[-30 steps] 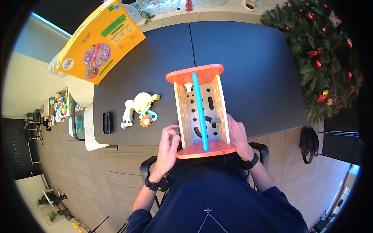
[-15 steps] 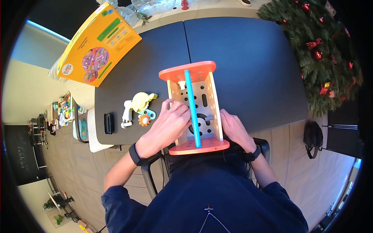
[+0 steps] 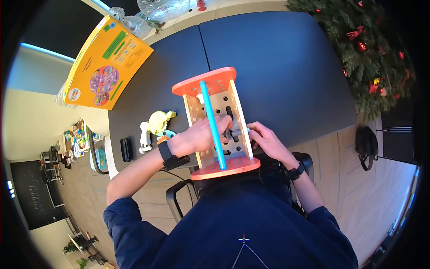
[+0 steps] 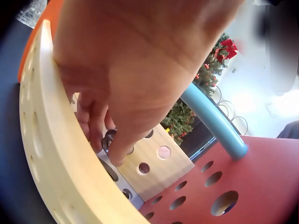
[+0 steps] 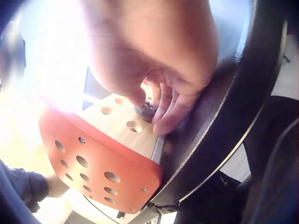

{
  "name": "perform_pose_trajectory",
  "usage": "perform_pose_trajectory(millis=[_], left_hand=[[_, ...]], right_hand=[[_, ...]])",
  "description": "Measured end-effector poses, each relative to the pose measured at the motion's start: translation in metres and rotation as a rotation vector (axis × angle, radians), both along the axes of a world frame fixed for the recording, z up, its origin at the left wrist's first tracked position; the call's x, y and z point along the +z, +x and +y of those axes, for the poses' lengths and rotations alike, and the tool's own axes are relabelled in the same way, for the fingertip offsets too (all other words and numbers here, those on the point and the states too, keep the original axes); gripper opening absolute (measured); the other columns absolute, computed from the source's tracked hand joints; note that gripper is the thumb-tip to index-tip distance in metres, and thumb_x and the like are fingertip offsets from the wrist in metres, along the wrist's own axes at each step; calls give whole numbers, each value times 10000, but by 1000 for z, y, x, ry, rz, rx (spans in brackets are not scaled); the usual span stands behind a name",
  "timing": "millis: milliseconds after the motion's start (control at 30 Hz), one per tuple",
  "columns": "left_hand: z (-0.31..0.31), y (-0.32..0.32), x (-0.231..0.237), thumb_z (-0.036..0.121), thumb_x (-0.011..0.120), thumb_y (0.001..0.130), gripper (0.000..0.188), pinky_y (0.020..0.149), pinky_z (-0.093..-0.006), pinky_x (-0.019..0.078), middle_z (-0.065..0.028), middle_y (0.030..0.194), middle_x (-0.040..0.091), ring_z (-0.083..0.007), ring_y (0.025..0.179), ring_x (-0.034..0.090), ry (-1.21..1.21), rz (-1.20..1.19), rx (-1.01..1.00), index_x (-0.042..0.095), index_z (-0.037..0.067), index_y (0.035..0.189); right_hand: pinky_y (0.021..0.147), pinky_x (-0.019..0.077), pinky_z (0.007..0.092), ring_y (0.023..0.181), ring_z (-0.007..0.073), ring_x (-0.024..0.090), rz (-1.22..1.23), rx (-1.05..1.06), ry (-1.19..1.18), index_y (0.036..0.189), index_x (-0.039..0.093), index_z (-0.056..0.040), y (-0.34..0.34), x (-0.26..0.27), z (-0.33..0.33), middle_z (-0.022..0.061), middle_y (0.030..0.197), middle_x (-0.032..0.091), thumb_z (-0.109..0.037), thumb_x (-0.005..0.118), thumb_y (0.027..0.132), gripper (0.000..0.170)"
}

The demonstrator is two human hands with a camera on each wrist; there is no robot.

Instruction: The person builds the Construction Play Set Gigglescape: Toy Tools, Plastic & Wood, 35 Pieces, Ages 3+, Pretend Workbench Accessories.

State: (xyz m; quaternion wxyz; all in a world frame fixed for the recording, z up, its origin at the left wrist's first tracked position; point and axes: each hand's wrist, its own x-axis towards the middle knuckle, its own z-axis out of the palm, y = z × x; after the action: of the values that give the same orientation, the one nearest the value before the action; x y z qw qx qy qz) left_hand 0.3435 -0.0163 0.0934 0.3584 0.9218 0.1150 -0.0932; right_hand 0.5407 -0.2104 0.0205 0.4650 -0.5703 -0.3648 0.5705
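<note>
A toy toolbox stands at the table's near edge, with red end panels [image 3: 226,168], holed wooden sides [image 3: 240,112] and a blue handle bar [image 3: 211,121]. My left hand [image 3: 199,136] reaches over the left side and beneath the bar. Inside, its thumb and fingers pinch a dark grey nut [image 4: 107,139], at the inner end of a grey bolt [image 3: 241,132] that passes through the right side panel. Outside that panel, my right hand [image 3: 266,141] pinches the bolt's grey head [image 5: 145,112] between thumb and fingers.
Left of the toolbox lie a yellow toy piece [image 3: 159,122], a white piece [image 3: 144,136] and an orange gear [image 3: 162,139], partly behind my left forearm. A black case [image 3: 126,149] and a yellow box [image 3: 109,67] are farther left. A decorated tree [image 3: 358,54] stands at the right.
My left hand has gone from the toolbox's outer left side, over the panel and under the blue bar, to the bolt. My right hand has shifted along the right panel to the bolt head.
</note>
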Motion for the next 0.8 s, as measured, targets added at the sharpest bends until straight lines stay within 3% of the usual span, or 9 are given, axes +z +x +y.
perform_pose_trajectory(millis=[200, 300, 433, 600, 800], left_hand=[[0, 20, 17, 199, 811, 918, 400, 807, -500, 515, -165, 984, 644, -389, 955, 658, -220, 212, 142, 486, 58, 1103], [2, 18, 8, 208, 821, 911, 367, 802, -491, 511, -160, 967, 648, -382, 933, 653, -101, 101, 22, 520, 44, 1042], [2, 24, 8, 203, 827, 908, 323, 795, -492, 516, -161, 905, 654, -375, 922, 654, -104, 113, 35, 571, 17, 974], [0, 28, 9, 202, 818, 932, 301, 825, -478, 552, -163, 979, 731, -346, 972, 706, -165, 179, 72, 604, 12, 1024], [4, 26, -6, 246, 820, 942, 331, 855, -456, 578, -174, 1024, 773, -346, 967, 742, -214, 148, 124, 624, 4, 1056]], right_hand=[[791, 591, 297, 1037, 114, 663, 60, -31, 34, 1393, 564, -27, 2, -5, -3, 55, 1171, 675, -161, 510, 1143, 289], [799, 590, 302, 1054, 125, 671, 83, -27, 35, 1400, 548, -24, 2, -8, -4, 64, 1186, 673, -150, 517, 1138, 292], [817, 587, 316, 1072, 147, 679, 59, -33, 7, 1401, 528, -18, 3, -1, -5, 81, 1198, 673, -139, 528, 1129, 298], [848, 589, 345, 1057, 179, 694, -130, 3, 14, 1415, 504, -25, 3, 10, -7, 112, 1196, 677, -110, 565, 1099, 333], [846, 591, 351, 1001, 192, 715, -131, -11, 31, 1373, 511, -19, 7, 12, -7, 125, 1146, 707, -89, 588, 1081, 310]])
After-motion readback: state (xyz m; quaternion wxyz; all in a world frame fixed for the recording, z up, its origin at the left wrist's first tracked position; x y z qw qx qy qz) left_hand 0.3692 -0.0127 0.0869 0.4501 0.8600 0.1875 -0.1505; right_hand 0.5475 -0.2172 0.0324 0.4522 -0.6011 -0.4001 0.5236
